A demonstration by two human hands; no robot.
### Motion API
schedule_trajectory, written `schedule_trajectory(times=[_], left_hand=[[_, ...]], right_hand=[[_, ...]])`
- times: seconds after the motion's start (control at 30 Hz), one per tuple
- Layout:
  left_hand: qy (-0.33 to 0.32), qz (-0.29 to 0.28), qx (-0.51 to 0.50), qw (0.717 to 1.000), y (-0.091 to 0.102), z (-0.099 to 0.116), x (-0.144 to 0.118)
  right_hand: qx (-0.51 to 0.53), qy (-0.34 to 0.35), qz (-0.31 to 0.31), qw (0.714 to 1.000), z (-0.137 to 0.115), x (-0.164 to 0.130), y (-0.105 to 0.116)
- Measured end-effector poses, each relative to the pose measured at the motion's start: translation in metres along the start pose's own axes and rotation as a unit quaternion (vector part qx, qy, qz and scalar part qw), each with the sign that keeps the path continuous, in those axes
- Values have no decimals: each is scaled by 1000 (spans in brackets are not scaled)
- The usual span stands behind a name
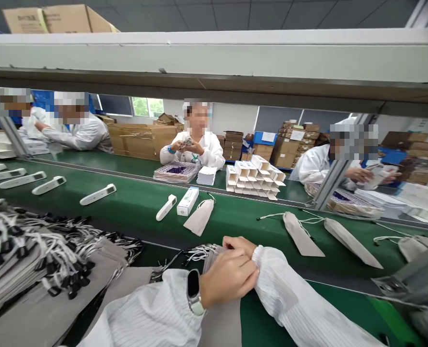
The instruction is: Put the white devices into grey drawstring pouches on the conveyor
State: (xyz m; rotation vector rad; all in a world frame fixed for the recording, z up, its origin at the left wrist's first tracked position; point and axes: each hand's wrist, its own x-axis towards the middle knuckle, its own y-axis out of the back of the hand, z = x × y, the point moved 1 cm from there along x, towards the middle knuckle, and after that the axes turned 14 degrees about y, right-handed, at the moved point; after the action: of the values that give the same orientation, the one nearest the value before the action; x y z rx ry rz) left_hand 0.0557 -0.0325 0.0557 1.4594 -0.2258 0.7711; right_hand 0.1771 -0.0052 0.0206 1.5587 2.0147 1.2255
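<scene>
Head view: left hand [228, 279] lies over the right hand [239, 244], both bunched at the top of a grey pouch [219, 313] in front of the person, just short of the belt [134, 207]. Left fingers are curled, but I can't tell if they're actually gripping; the right fingertips seem to be pinching at the pouch mouth by the cords [199, 251]. My worry is those loose cords tangling with the pile [36, 260] at left, so one pull drags extra pouches. Also, a thermometer [166, 207] and box [188, 201] lie nearby on the belt.
</scene>
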Motion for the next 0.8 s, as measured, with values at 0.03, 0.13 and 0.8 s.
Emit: schedule_trajectory(times=[0.03,0.13,0.8], left_hand=[[-20,-7,1,1000,0,0,-1],[-27,-32,22,999,3,-10,1],[118,-94,-66,986,-8,-68,-12]], right_hand=[[6,5,-20,1000,4,-2,7],[18,25,-75,997,8,-4,17],[109,14,-38,993,20,-11,16]])
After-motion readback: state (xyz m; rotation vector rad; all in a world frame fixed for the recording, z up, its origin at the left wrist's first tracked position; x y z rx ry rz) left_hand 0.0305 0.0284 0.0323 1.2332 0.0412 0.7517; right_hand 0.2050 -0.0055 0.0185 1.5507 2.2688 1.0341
